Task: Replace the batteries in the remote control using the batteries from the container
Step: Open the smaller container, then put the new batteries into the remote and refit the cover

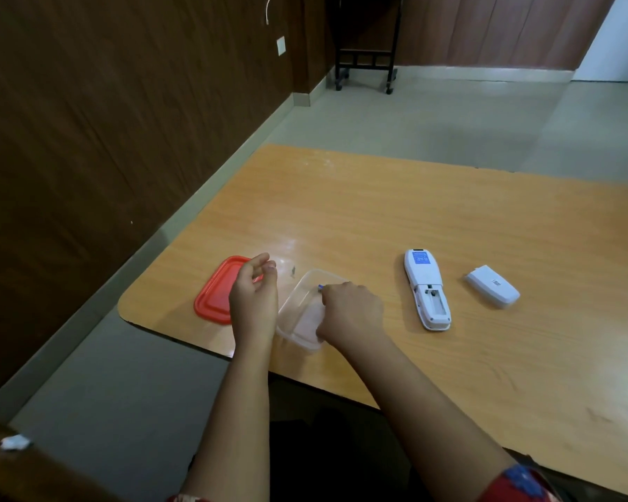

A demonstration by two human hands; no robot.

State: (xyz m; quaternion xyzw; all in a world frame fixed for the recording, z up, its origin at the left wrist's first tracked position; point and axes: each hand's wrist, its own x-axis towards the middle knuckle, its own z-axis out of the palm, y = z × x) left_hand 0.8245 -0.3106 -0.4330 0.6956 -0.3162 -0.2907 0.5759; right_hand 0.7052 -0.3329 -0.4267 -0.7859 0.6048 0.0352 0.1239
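A clear plastic container (307, 284) sits near the table's front left edge. My right hand (352, 311) reaches into it, its fingers curled around a battery (320, 287) whose blue end peeks out beyond them. My left hand (254, 295) hovers just left of the container with loosely curled fingers and holds nothing. The white remote control (425, 280) lies face down to the right, its battery compartment open and empty. Its white battery cover (492, 286) lies further right.
The container's red lid (216, 295) lies flat on the wooden table (450, 219), left of my left hand. A brown wall runs along the left beyond a strip of grey floor. A black wheeled stand (365, 67) is far back.
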